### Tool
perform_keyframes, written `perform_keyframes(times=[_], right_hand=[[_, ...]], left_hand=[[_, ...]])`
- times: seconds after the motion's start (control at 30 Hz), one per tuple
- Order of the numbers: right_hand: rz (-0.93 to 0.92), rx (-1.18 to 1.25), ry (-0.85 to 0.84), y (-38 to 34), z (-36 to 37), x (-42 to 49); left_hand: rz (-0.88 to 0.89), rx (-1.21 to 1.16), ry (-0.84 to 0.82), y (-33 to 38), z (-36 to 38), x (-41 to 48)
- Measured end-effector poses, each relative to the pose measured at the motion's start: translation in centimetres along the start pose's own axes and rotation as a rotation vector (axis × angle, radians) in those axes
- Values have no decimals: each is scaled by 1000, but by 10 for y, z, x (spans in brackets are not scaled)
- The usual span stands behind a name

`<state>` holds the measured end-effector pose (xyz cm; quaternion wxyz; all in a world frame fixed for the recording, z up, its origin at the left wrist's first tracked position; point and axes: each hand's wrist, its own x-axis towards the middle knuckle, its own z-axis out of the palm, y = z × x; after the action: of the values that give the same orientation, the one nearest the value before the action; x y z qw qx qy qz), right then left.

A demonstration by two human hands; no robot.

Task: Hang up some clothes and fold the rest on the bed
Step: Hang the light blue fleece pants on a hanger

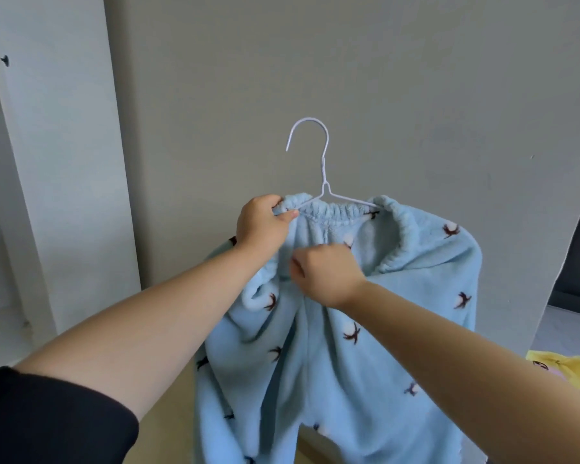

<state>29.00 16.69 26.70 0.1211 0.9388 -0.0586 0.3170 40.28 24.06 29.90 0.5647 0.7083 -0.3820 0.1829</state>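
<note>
Plain grey wall (pixel 416 78) fills the background, with a white cupboard panel (pixel 64 162) at the left. A light blue fleece garment with dark bird prints (pixel 365 363) hangs on a white wire hanger (pixel 323 169). The left hand (pixel 262 226) has its fingers (pixel 273 199) clamped on the elastic waistband's left end, by the hanger's arm. The right hand (pixel 325 276) pinches fabric just below the waistband's middle. A yellow cloth (pixel 563 373) lies at the lower right.

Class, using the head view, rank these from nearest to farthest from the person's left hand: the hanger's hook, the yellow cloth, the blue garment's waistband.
1. waistband: gripped at its left end by the left hand.
2. hook: above the hand, slightly right.
3. yellow cloth: far off, lower right.
</note>
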Motion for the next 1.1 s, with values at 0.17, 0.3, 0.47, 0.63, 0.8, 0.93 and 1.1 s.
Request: perform_keyframes(times=[0.17, 0.3, 0.47, 0.63, 0.8, 0.93, 1.1], right_hand=[[119, -46, 479, 36, -28, -9], [307, -264, 269, 60, -34, -4], [338, -255, 337, 60, -35, 0], [339, -230, 372, 72, -37, -1], [331, 149, 190, 62, -25, 18], [334, 104, 192, 55, -4, 43], [413, 43, 320, 63, 50, 86]], left_hand=[[28, -4, 19, -1, -10, 3], [43, 10, 29, 0, -14, 4], [18, 44, 47, 0, -15, 3], [19, 35, 60, -4, -22, 6], [-21, 42, 101, -24, -26, 8], [-55, 12, 124, -53, -25, 13], [9, 108, 192, -101, -9, 41]])
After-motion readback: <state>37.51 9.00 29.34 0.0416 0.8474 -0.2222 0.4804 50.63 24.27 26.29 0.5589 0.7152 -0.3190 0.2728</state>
